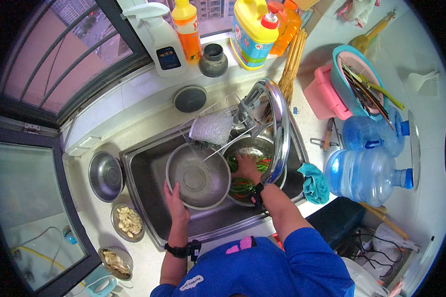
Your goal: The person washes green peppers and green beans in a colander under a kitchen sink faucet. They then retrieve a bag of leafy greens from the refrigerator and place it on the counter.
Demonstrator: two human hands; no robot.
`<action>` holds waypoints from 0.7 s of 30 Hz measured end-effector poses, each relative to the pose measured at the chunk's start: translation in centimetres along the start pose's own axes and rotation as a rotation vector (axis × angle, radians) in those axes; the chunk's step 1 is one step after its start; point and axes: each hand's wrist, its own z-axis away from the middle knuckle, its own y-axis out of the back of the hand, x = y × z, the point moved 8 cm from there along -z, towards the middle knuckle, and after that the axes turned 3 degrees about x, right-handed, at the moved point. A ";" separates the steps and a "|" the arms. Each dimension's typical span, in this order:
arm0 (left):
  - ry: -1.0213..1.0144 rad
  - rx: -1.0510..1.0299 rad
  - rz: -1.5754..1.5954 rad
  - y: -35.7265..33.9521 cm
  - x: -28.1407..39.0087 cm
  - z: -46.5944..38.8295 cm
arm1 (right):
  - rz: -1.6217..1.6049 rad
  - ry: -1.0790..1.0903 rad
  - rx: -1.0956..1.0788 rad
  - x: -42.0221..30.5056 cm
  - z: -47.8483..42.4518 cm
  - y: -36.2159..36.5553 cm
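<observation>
My left hand (177,206) grips the near left rim of a perforated metal colander (197,176), which looks empty over the sink's left part. Inside a metal bowl (258,144) to its right, my right hand (248,167) reaches among green and red vegetables (241,185), perhaps peppers, in water; its fingertips are partly hidden. The chrome faucet (280,130) arches over that bowl. Behind the colander, a wire rack (223,103) holds a whitish mesh scrubbing cloth (212,128).
Left of the steel sink (145,211) stand an empty metal bowl (106,177), a bowl of peeled garlic cloves (129,221) and another bowl of pale pieces (115,263). A teal cloth (314,183) hangs at the right edge, near large water jugs (364,176). Bottles (254,37) line the windowsill.
</observation>
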 end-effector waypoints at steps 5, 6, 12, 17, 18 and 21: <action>-0.009 0.000 -0.025 0.0 0.0 -0.8 | -0.264 0.308 -0.214 4.7 1.2 -6.3; -0.010 0.040 -0.019 1.0 -0.3 -0.9 | -0.189 0.397 -0.236 2.4 2.7 -1.7; 0.011 0.012 -0.027 -0.1 -1.0 -1.0 | 0.252 0.422 -0.280 2.8 7.4 1.0; 0.017 0.012 -0.024 0.0 -1.0 -1.2 | 0.209 0.429 -0.123 1.2 4.8 0.8; 0.022 0.013 -0.024 0.1 -1.0 -1.3 | 0.156 0.455 -0.061 0.7 4.7 1.4; 0.019 0.038 0.004 0.3 -0.6 -1.3 | -0.107 0.521 -0.023 1.2 3.8 0.8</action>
